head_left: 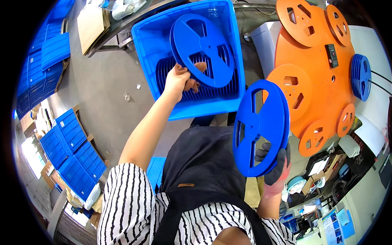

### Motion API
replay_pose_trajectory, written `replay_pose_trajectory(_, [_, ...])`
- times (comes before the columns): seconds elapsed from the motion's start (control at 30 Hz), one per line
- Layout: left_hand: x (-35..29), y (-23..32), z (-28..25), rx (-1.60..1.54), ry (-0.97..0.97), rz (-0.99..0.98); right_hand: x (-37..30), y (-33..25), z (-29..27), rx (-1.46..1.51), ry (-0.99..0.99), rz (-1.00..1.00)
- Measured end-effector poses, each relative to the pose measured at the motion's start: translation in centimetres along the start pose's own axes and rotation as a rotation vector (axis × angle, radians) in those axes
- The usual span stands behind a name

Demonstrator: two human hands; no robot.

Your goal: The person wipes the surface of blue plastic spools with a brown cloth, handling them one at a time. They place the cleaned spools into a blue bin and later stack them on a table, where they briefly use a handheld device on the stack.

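Observation:
My bare left hand [176,83] is closed on a bunched brown cloth [192,84] at the lower left edge of a blue plastic reel [206,47]. That reel leans over a packed row of similar reels [163,75] inside a blue bin [143,61]. On the right, my right hand [279,165], in a dark glove with a pink cuff, grips another blue reel [265,118] by its lower rim. This second reel is held up in the air, tilted, in front of my apron. Some right-hand fingers show through its cut-out.
At the right stands an orange round table [326,87] carrying several orange discs, a small black device [332,56] and a stack of blue reels [361,77]. Folded blue crates [75,151] are stacked at the left. Brown cardboard sheets [92,26] lie at the upper left.

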State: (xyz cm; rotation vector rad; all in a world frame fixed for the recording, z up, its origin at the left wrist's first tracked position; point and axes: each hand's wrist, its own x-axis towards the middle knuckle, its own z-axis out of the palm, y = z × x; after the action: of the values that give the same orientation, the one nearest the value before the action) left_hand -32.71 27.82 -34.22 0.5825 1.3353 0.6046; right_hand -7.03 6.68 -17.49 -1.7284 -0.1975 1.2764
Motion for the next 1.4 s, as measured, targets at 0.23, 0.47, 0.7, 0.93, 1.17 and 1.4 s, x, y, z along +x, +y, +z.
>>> replay_pose_trajectory(0.23, [2.6,1.0,4.3,0.192,0.083,-0.047,-0.1,1.6,-1.5,0.003,0.026,-0.021])
replay_pose_trajectory(0.47, [2.8,1.0,6.6,0.200,-0.051,-0.077,0.1,2.2,-2.4,0.007,0.056,-0.037])
replay_pose_trajectory(0.7, [2.7,-1.7,5.8,0.317,0.041,-0.008,1.3,2.2,-5.3,0.370,0.116,-0.125])
replay_pose_trajectory(0.93, [-4.0,1.3,5.1,0.237,0.026,0.294,3.8,4.2,-7.7,0.850,0.025,-0.016])
replay_pose_trajectory(1.17, [-11.7,1.4,13.7,1.138,-0.548,0.864,5.1,6.3,-4.0,0.849,-0.063,0.010])
replay_pose_trajectory(1.4, [-10.5,0.7,7.8,1.302,-0.372,0.823,5.8,6.1,-4.8,0.982,-0.184,0.107])
